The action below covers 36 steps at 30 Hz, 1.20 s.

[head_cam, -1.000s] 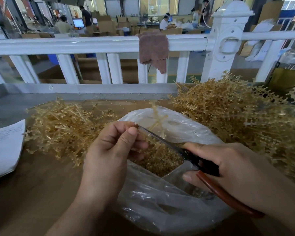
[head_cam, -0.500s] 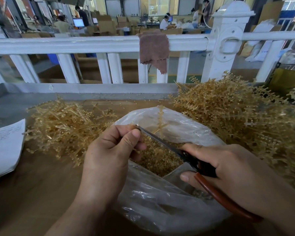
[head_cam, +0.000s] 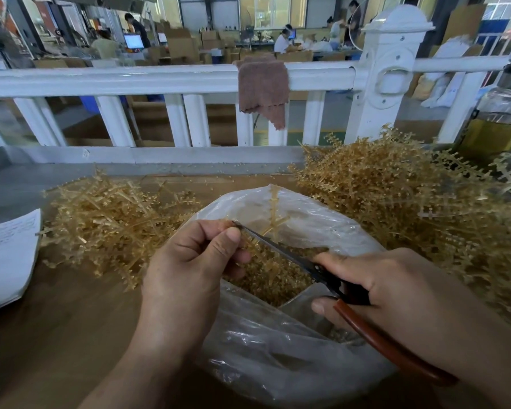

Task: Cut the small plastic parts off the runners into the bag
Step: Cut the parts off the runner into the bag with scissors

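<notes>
Amber runner [head_cam: 273, 214] frame centre, over bag [head_cam: 292, 358] | left hand [head_cam: 189, 276] fingers pinch it | right hand [head_cam: 396, 293] grips scissors [head_cam: 281, 250] | blades have slid up the runner: trimming continues.

Glossy crinkled clear plastic bag [head_cam: 278, 358], matt wooden table [head_cam: 71, 335], translucent amber plastic runners [head_cam: 396, 196], dark metal blades [head_cam: 278, 246].

Left hand [head_cam: 186, 278] hides the runner's [head_cam: 273, 211] gripped end.

Two runner piles [head_cam: 112, 219], one bag [head_cam: 278, 355], one scissors [head_cam: 322, 270], two hands [head_cam: 186, 278].
</notes>
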### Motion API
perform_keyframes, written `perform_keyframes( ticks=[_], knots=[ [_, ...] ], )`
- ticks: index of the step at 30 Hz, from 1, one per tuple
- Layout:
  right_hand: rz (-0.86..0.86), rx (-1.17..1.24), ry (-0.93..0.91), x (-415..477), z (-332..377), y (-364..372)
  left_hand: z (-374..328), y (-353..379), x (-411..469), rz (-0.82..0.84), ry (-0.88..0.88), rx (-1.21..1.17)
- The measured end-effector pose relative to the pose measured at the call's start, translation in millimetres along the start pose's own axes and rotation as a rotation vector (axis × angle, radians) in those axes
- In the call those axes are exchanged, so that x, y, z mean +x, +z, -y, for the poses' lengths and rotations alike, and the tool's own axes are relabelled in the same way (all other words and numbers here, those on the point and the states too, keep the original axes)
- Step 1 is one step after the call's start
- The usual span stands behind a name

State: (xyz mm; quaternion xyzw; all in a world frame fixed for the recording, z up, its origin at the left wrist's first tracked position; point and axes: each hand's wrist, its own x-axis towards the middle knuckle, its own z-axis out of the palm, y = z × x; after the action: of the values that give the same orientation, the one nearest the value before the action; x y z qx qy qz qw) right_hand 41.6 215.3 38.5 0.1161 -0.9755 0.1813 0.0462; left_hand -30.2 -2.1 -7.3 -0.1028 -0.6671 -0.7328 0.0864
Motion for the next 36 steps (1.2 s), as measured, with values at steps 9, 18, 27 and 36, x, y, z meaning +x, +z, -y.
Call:
perform_keyframes(
  ticks=[9,18,27,36],
  knots=[
    [0.0,-0.002,-0.006,-0.3,1.2,-1.5,0.0,1.2,0.1,-0.011,-0.011,0.0],
    [-0.038,0.012,-0.015,0.0,-1.0,3.8,-2.4,-1.2,1.1,0.002,-0.016,0.03],
    [-0.043,0.019,0.0,0.4,2.2,1.5,0.6,-2.1,1.7,0.001,-0.013,0.063],
    [-0.06,0.013,-0.007,-0.7,2.9,5.6,-3.7,-1.8,1.8,0.026,-0.015,0.021]
  ],
)
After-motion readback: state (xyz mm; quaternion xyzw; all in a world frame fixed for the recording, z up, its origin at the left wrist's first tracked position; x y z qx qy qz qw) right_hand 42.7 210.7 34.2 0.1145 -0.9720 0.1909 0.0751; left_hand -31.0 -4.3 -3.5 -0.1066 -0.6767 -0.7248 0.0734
